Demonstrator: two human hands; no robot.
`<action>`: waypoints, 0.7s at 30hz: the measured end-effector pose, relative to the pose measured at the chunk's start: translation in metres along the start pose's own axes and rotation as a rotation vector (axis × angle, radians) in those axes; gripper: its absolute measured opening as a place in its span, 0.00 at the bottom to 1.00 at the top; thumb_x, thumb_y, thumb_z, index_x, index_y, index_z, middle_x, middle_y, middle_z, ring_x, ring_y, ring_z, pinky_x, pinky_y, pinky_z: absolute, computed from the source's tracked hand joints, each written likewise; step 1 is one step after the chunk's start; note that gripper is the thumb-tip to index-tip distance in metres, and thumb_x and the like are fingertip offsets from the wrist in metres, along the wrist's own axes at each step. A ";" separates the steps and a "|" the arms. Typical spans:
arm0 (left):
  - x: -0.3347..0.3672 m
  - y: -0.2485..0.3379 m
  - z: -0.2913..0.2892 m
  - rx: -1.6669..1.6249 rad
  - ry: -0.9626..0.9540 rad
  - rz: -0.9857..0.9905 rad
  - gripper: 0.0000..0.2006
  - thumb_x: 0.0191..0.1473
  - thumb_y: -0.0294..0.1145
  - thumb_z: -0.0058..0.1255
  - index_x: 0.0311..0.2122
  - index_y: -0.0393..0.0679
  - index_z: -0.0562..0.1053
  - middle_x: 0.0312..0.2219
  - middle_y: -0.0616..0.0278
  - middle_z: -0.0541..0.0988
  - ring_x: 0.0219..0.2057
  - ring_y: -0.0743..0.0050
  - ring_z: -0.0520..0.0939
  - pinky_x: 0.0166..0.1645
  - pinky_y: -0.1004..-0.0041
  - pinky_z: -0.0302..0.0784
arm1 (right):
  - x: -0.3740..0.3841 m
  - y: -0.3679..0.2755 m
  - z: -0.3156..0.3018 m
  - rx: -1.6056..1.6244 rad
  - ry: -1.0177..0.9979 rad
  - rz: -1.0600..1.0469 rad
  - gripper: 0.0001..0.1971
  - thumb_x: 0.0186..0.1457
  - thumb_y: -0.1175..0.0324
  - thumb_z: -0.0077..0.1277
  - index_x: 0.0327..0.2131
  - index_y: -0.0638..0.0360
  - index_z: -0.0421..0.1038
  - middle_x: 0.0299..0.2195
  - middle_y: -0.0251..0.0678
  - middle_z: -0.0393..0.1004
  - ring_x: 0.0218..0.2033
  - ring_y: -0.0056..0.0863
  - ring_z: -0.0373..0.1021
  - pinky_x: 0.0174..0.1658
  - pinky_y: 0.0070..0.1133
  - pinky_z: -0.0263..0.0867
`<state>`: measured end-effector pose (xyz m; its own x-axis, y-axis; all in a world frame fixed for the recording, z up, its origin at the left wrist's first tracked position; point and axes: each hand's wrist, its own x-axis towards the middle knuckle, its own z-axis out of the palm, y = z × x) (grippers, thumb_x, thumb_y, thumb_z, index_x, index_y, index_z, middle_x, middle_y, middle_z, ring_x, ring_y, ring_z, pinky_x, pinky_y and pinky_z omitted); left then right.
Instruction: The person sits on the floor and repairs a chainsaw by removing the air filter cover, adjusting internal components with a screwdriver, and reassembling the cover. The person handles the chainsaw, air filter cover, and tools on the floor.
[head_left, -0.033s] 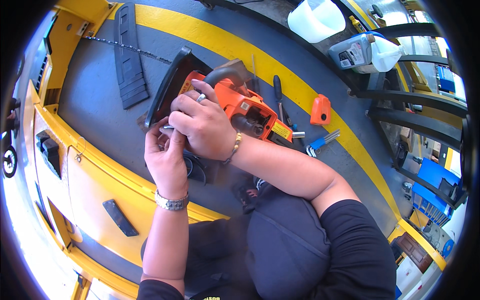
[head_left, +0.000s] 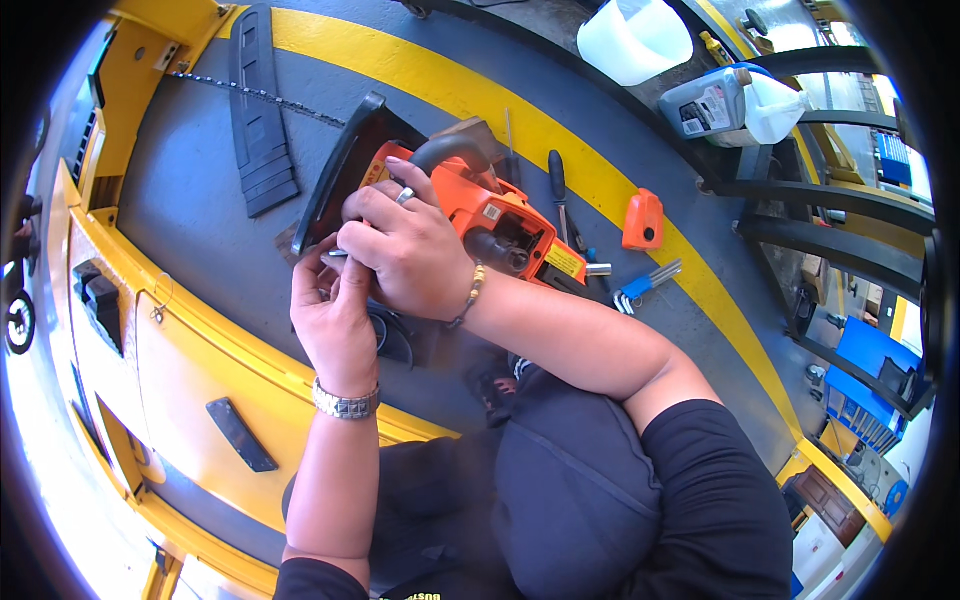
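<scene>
An orange chainsaw (head_left: 470,208) rests in front of me, its black hand guard (head_left: 325,190) toward the left. Its toothed chain (head_left: 295,105) stretches away to the far left. My left hand (head_left: 338,315) is closed in a pinch by the lower end of the guard. Over the saw's near side lies my right hand (head_left: 408,245), its fingers curled down and meeting the left fingertips. A small shiny metal piece (head_left: 338,254) shows between the fingers; its kind and full shape are hidden. The right hand covers that part of the saw.
A black bar cover (head_left: 263,120) lies beneath the chain. Right of the saw are a screwdriver (head_left: 557,180), a small orange cover (head_left: 642,222) and hex keys in a blue holder (head_left: 650,283). A white bucket (head_left: 640,45) and grey jug (head_left: 705,105) stand beyond a black frame (head_left: 810,200).
</scene>
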<state>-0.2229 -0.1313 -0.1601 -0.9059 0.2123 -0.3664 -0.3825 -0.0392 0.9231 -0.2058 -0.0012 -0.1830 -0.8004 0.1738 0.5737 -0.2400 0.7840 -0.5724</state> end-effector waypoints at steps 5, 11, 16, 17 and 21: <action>0.003 -0.001 0.004 0.003 0.144 0.097 0.11 0.64 0.27 0.57 0.49 0.35 0.73 0.38 0.63 0.81 0.36 0.85 0.75 0.41 0.79 0.73 | 0.001 0.001 -0.006 0.094 -0.024 0.036 0.16 0.47 0.65 0.64 0.41 0.51 0.72 0.41 0.33 0.75 0.45 0.35 0.74 0.66 0.40 0.55; 0.004 -0.001 -0.001 -0.015 0.225 0.048 0.09 0.67 0.33 0.51 0.47 0.40 0.69 0.42 0.55 0.82 0.44 0.72 0.82 0.50 0.75 0.74 | -0.003 0.016 -0.018 0.202 -0.046 -0.058 0.20 0.45 0.72 0.58 0.45 0.57 0.70 0.47 0.38 0.74 0.50 0.37 0.73 0.65 0.39 0.58; 0.000 -0.002 0.010 0.002 0.212 0.084 0.10 0.67 0.33 0.51 0.46 0.39 0.69 0.39 0.57 0.81 0.41 0.73 0.81 0.50 0.74 0.75 | -0.002 0.017 -0.019 0.205 -0.080 -0.079 0.17 0.46 0.72 0.56 0.42 0.57 0.70 0.47 0.38 0.74 0.49 0.36 0.73 0.64 0.37 0.58; 0.000 -0.002 0.010 0.007 0.205 0.086 0.10 0.67 0.33 0.51 0.46 0.38 0.69 0.39 0.57 0.81 0.41 0.73 0.81 0.50 0.74 0.76 | -0.003 0.017 -0.018 0.206 -0.081 -0.079 0.16 0.46 0.72 0.56 0.42 0.56 0.70 0.47 0.38 0.74 0.49 0.36 0.73 0.63 0.37 0.58; -0.006 -0.002 0.016 0.106 0.225 0.168 0.08 0.66 0.30 0.52 0.44 0.37 0.70 0.39 0.57 0.80 0.41 0.74 0.81 0.49 0.74 0.77 | -0.003 0.017 -0.017 0.203 -0.074 -0.077 0.16 0.46 0.72 0.56 0.41 0.55 0.70 0.46 0.37 0.74 0.48 0.36 0.73 0.63 0.37 0.59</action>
<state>-0.2135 -0.1168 -0.1577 -0.9769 -0.0108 -0.2133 -0.2135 0.0492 0.9757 -0.1982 0.0214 -0.1848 -0.8118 0.0684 0.5799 -0.4012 0.6563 -0.6390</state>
